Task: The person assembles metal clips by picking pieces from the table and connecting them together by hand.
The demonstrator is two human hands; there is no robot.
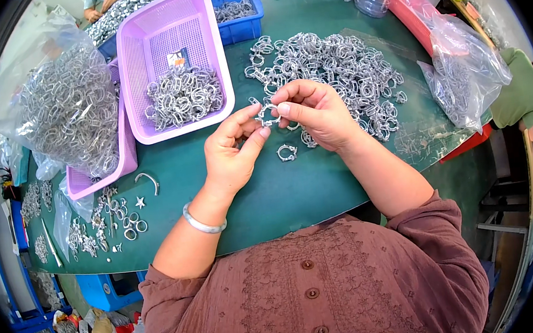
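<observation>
Between my two hands is a small silver metal ring (268,115) with little projections on it. My left hand (232,149) pinches its left side between thumb and fingers; a pale bangle (203,221) circles that wrist. The thumb and forefinger of my right hand (318,114) are closed on its right side. A heap of similar silver rings (342,74) lies just beyond and to the right of my right hand. One loose ring (287,153) rests on the green table (269,198) below the hands.
A lilac basket (143,57) holding silver rings stands tilted at the back left, beside a bulging clear bag (68,111) of metal pieces. Behind it is a blue bin (243,32). Small castings (97,229) lie front left. Another person's hand (93,15) shows far left.
</observation>
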